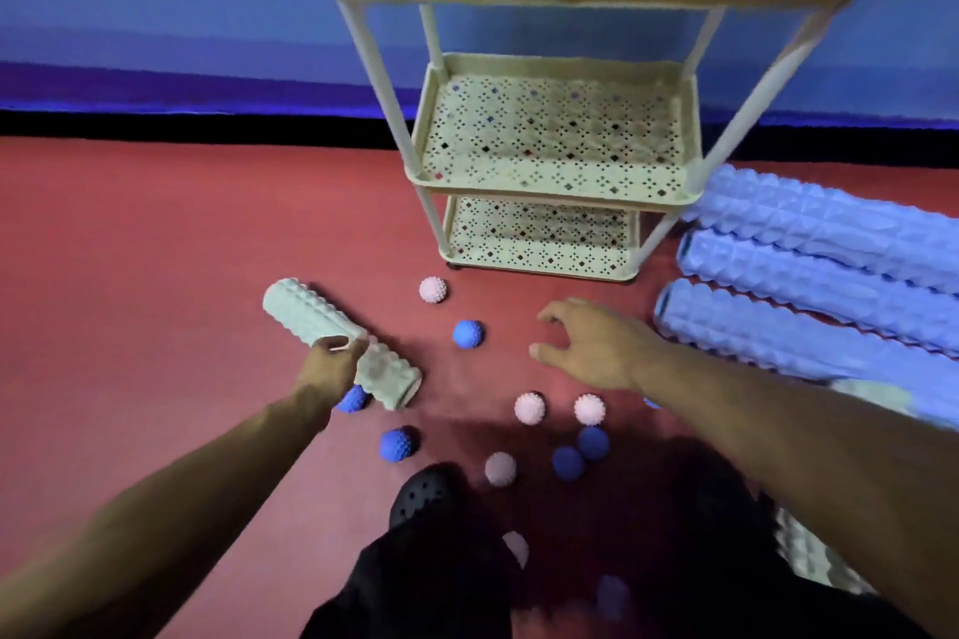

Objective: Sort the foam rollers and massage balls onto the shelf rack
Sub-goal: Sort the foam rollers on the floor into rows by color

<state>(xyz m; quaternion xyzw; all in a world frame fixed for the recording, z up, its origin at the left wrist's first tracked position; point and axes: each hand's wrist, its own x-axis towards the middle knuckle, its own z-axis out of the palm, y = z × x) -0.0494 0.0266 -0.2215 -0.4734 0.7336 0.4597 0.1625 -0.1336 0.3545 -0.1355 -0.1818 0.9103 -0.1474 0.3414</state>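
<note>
My left hand (332,363) grips a pale green foam roller (306,314) around its middle, low over the red floor. My right hand (591,345) hovers open, fingers spread and holding nothing, in front of the cream shelf rack (555,62). Three blue foam rollers (809,275) lie side by side to the right of the rack. Spiky pink balls (529,407) and blue balls (468,333) are scattered on the floor between my arms. One blue ball (353,400) sits partly hidden under the green roller.
The rack has three perforated trays with nothing on them; the lowest tray (542,236) sits near the floor. My dark shoe (423,496) and trouser leg fill the bottom centre. Another pale roller (809,555) shows at the lower right. A blue wall stands behind.
</note>
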